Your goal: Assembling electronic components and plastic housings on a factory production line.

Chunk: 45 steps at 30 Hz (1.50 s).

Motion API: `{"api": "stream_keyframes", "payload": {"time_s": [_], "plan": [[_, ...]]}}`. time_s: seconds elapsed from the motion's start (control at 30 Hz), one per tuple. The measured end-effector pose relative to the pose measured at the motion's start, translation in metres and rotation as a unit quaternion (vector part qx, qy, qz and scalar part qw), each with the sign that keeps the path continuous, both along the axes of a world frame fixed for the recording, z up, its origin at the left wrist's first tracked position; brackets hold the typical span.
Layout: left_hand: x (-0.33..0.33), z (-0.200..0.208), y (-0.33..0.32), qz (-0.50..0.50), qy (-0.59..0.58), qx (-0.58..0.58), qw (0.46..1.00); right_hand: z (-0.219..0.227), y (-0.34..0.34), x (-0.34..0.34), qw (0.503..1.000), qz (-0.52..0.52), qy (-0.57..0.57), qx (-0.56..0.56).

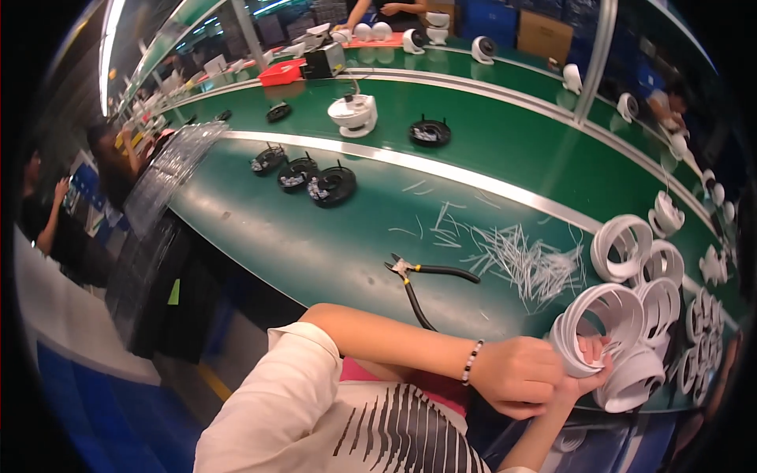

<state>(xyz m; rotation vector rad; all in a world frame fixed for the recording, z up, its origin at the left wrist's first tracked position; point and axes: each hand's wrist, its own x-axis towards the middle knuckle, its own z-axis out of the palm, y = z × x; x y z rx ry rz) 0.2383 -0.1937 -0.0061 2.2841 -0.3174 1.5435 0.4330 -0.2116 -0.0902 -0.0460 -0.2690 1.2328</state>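
Observation:
White plastic rings [574, 323] lean against more rings at the right end of the bench. My right hand [585, 381] grips them from the near side, its fingertips showing inside the opening. Beside it, my left hand [516, 377] has its fingers curled in a fist close against the rings and my right wrist. Whatever the left fingers may hold is hidden. A beaded bracelet circles my left wrist. On the bench, diagonal cutters [403, 268] with black and yellow handles lie with their jaws apart. Thin white plastic strips [524, 264] are heaped between the cutters and the rings.
Several black round parts [331, 186] sit on my green bench [260, 229]. Past a pale rail, a green conveyor [489, 142] carries a white rounded device [352, 115] and another black part [430, 132]. Stacked white rings [621, 248] crowd the right. Other people work around the line.

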Motion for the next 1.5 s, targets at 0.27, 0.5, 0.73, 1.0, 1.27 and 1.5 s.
{"api": "stream_keyframes", "payload": {"time_s": [0.27,0.5,0.73,1.0,1.27,1.5], "plan": [[0.018,-0.025,0.025,0.152,0.193,0.108,0.963,0.009,-0.038,-0.006,0.955,0.074,0.021,-0.287],[0.070,-0.051,0.042,0.126,0.149,0.220,0.956,-0.022,-0.089,0.019,0.892,-0.200,-0.381,-0.136],[0.087,-0.068,0.069,0.194,0.095,0.254,0.943,0.034,-0.061,-0.068,0.687,-0.355,-0.588,-0.236],[0.134,-0.080,0.103,0.230,0.112,0.262,0.931,-0.034,-0.039,-0.017,0.183,-0.521,-0.786,-0.278],[0.063,-0.042,0.106,-0.001,0.083,0.194,0.977,0.001,-0.034,-0.051,0.220,-0.539,-0.778,-0.236],[-0.060,-0.007,0.280,0.484,0.201,0.149,0.838,0.018,-0.033,-0.060,0.313,-0.525,-0.764,-0.206]]}}
